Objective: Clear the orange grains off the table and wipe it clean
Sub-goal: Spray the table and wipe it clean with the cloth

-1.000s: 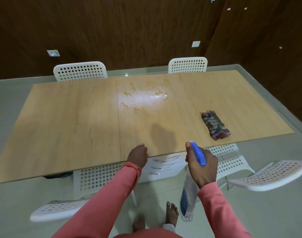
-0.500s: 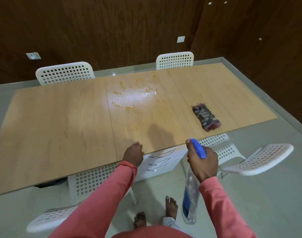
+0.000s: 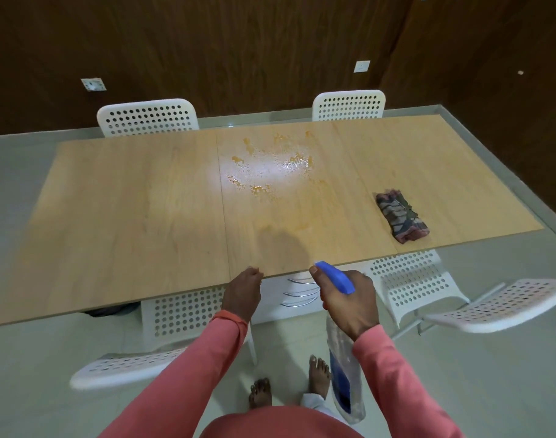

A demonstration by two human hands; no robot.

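Left hand [image 3: 241, 294] fingertips under table [image 3: 128, 222] edge
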